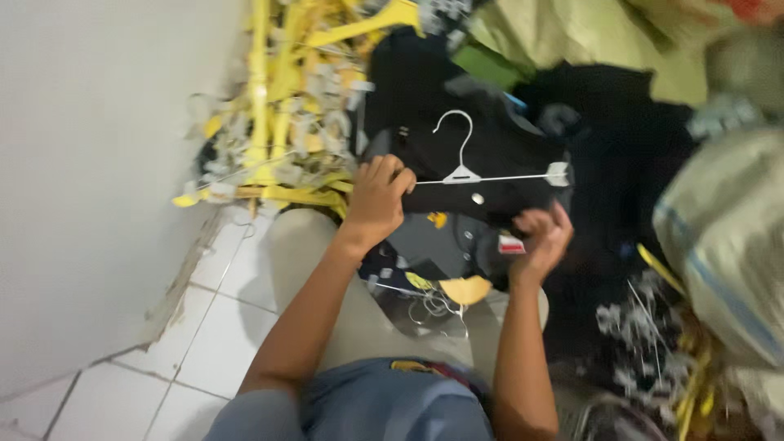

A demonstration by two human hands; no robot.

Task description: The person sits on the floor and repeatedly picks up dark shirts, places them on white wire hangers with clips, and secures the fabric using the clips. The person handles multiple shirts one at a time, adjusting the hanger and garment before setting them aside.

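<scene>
Holding: black garment (482, 175) stretched btwn both hands so the clip hanger (490, 174) lies flat on it
L hand (377, 200): fingers curled over garment's left edge + hanger end, prob pinning it
R hand (543, 237): fingers pinch lower right hem, red-white tag (511, 243) just beside
Past fingertips: yellow hanger pile (286, 106)

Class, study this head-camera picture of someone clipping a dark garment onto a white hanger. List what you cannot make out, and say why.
- Left clip of the white hanger: head view, hidden by the left hand.
- Small tag by the right hand: too small and blurred.
- Dark garment: its type is unclear, folded, against other dark cloth.
- Sack on the right: cut off by the edge, blurred.
- Yellow hanger pile: single pieces blur together.
</scene>
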